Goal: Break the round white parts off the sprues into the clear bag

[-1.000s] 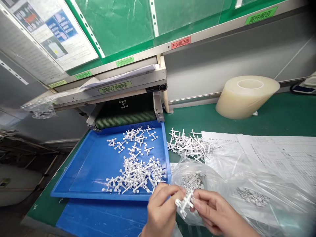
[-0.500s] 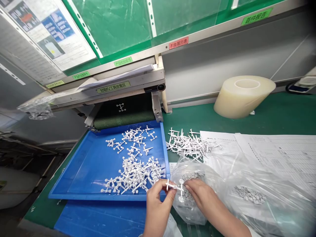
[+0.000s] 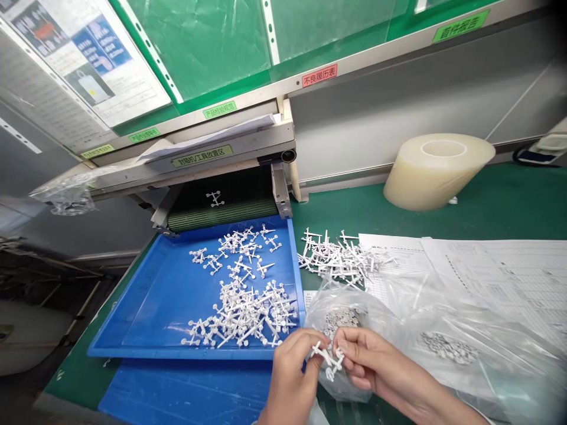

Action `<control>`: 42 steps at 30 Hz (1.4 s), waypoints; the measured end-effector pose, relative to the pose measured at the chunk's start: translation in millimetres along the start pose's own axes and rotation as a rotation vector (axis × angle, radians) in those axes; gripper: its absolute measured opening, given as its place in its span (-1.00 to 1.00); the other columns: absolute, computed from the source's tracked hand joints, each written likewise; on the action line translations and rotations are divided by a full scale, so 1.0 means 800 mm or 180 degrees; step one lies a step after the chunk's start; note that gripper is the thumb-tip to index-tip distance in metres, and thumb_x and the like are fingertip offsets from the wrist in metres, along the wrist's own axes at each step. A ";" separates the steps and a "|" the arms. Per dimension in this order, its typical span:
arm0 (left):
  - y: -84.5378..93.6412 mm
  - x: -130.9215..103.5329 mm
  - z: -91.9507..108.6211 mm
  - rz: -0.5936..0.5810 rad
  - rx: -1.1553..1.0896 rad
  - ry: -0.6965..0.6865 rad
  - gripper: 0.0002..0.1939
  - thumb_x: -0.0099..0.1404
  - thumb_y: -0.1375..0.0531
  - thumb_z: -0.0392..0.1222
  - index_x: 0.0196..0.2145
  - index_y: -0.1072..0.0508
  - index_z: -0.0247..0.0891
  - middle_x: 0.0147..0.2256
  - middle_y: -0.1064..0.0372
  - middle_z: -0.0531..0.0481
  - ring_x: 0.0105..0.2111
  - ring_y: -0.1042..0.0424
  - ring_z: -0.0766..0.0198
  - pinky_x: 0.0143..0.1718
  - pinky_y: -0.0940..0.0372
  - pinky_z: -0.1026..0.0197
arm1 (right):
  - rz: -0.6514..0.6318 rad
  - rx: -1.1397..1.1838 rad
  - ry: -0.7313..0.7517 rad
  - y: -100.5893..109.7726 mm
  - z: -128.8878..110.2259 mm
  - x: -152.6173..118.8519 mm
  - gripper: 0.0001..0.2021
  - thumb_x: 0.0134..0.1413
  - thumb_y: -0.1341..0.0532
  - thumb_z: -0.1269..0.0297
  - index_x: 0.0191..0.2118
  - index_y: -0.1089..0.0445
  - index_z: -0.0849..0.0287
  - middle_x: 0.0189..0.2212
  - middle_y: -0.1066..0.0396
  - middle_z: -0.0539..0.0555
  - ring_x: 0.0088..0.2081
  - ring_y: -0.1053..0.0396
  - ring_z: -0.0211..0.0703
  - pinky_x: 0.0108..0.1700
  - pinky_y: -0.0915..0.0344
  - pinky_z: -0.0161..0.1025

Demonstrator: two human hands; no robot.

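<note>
A small white plastic sprue [image 3: 326, 358] with round pieces at its ends is held between both hands, over the near edge of a clear plastic bag. My left hand [image 3: 293, 370] pinches its stem between thumb and fingers. The fingers of my right hand [image 3: 374, 361] are closed on a round end piece on the other side. Under and behind the hands, the clear bag [image 3: 316, 307] stands open with many small round grey-white pieces [image 3: 343, 319] inside. Left of the hands lies a heap of similar sprues [image 3: 248, 310] in a blue tray [image 3: 155, 295].
Bare white stems [image 3: 336, 257] are piled behind the bag. A second clear bag [image 3: 500, 348] with small pieces lies on printed sheets [image 3: 496, 265] at right. One sprue [image 3: 215, 199] rides a conveyor belt [image 3: 239, 189] ending above the tray. A tape roll [image 3: 436, 177] stands behind.
My right hand has turned and closed on the sprue's end. The sprue has tilted and moved slightly right and down with both hands. The sprue on the belt has come a little nearer.
</note>
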State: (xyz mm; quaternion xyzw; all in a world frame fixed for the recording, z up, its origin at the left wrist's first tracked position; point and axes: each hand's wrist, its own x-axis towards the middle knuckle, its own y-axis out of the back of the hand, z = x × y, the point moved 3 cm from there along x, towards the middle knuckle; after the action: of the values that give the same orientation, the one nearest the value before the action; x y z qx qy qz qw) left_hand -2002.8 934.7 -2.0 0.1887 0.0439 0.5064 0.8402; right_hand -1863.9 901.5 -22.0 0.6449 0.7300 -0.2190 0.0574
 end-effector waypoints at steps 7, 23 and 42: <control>-0.005 -0.009 -0.008 0.0159 -0.0048 0.0784 -0.87 0.09 -0.14 -0.41 -0.47 -0.44 -0.25 -0.51 -0.42 0.05 -0.49 -0.41 0.26 -0.42 -0.25 0.30 | 0.1060 -0.0983 0.1358 0.012 -0.008 -0.020 -0.84 0.04 -0.21 0.15 -0.42 -0.42 0.11 -0.47 -0.34 0.03 -0.38 -0.30 -0.14 -0.31 -0.20 -0.25; -0.008 -0.007 -0.011 0.0436 -0.0314 0.1205 -0.95 0.12 -0.17 -0.29 -0.48 -0.38 -0.27 -0.63 -0.32 0.10 -0.63 -0.35 0.29 -0.55 -0.24 0.30 | 0.0335 -0.0362 0.0489 -0.010 0.005 -0.019 -0.64 0.05 -0.18 -0.03 -0.51 -0.29 0.19 -0.58 -0.14 -0.08 -0.51 -0.07 -0.31 -0.49 -0.02 -0.38; -0.016 0.154 0.007 -0.0042 0.1737 -0.0704 -0.76 0.16 -0.03 -0.51 -0.40 -0.41 -0.25 -0.43 -0.36 0.00 -0.42 -0.37 0.23 -0.36 -0.27 0.24 | 0.1701 -0.3135 0.2928 0.011 -0.035 -0.072 -0.54 0.06 -0.13 0.55 0.04 -0.25 -0.08 -0.47 -0.48 0.02 -0.41 -0.46 -0.08 -0.36 -0.35 -0.26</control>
State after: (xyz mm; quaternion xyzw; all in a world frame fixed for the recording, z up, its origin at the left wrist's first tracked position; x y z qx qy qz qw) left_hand -1930.6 1035.0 12.7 0.4615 0.0879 0.4467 0.7614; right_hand -1840.9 860.1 22.0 0.7274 0.5116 0.4502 0.0799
